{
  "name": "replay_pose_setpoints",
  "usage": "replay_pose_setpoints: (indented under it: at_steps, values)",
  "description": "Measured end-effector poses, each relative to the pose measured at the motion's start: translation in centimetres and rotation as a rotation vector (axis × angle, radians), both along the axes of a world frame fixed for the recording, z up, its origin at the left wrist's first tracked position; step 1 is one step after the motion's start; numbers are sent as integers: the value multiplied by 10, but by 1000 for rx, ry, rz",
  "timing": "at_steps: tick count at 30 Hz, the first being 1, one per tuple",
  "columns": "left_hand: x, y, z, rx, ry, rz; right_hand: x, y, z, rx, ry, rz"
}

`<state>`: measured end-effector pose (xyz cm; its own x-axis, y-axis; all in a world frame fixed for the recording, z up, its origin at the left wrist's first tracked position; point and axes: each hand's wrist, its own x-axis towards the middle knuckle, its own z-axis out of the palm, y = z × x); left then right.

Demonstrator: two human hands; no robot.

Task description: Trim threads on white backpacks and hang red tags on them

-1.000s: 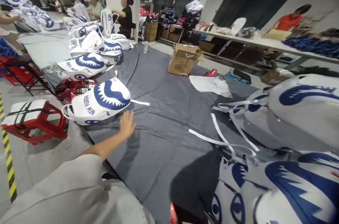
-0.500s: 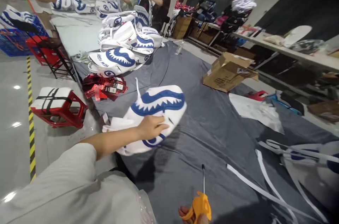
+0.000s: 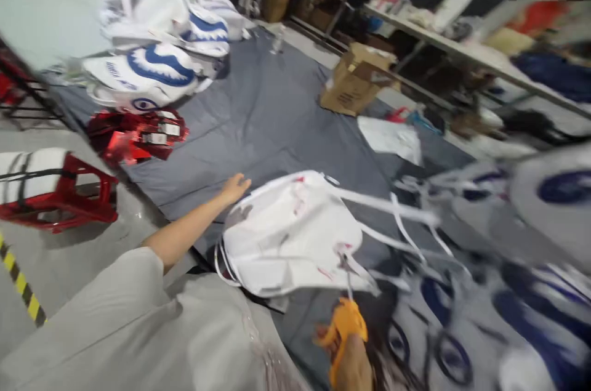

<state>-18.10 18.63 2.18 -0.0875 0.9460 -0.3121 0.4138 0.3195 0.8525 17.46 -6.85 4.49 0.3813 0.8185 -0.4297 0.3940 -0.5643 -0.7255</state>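
A white backpack [image 3: 295, 237] lies in front of me on the dark grey cloth, its plain side up and its straps trailing to the right. At its upper left edge my left hand [image 3: 236, 188] reaches out with fingers stretched; whether it touches the fabric is unclear. My right hand [image 3: 351, 360], lower down, grips an orange-handled tool [image 3: 348, 320] with a thin metal shaft. The shaft points at the backpack's lower right corner, where blur hides the tip; the tool's exact kind does not show.
White-and-blue backpacks [image 3: 143, 74] are piled at the back left, near red shiny packets [image 3: 138, 135]. More blurred bags [image 3: 549, 194] crowd the right side. A cardboard box [image 3: 355, 80] stands at the far edge. On the floor at left is a red stool [image 3: 87, 194].
The view has swung right. The backpack that my left hand held, patterned side up, now lies plain side up, and that hand's fingers have opened. The tool's shaft now reaches the bag.
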Motion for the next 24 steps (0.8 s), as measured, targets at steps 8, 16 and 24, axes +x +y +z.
replay_pose_setpoints:
  at_steps: [8,16,24]
  values:
    - [75,-92,-19,246,451,-511,-33,14,50,45,-25,-92]
    - [50,-76,-16,-6,-22,-466,-14,75,64,-69,-173,144]
    - [36,-62,-21,-642,-720,37,-33,180,61,-234,-359,415]
